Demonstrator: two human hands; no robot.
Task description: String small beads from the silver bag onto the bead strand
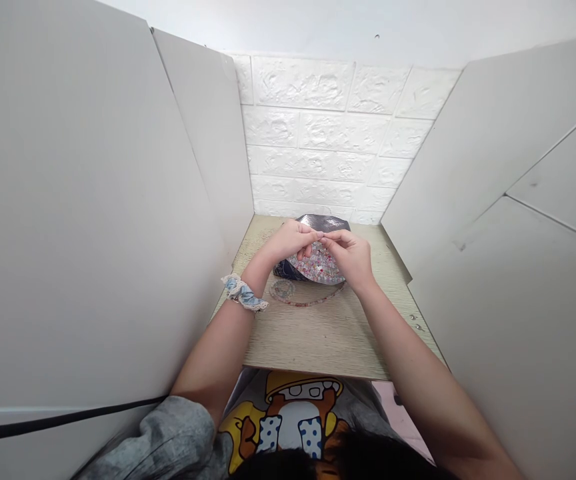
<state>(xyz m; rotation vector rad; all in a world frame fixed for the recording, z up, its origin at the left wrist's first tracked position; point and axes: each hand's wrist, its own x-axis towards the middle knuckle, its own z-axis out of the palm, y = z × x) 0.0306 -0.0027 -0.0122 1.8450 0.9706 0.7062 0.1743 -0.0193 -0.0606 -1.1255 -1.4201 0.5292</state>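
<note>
My left hand (294,240) and my right hand (353,257) meet fingertip to fingertip above an open bag (324,222), dark outside and shiny inside. Thumb and forefinger of each hand are pinched together; what lies between them is too small to make out. Small beads (315,267) in pink, white and red fill the bag below my fingers. On the table in front of it, a strand of strung beads (304,305) curves from left to right, its right end running up toward my right hand. At its left lies a small coil (282,289) of pale beads or thread.
The narrow wooden table (313,340) ends at a white brick-pattern wall (318,143). Pale panels (198,133) rise close on the left and right. Small metallic bits (415,323) lie near the right table edge. A black cable (68,418) crosses at lower left.
</note>
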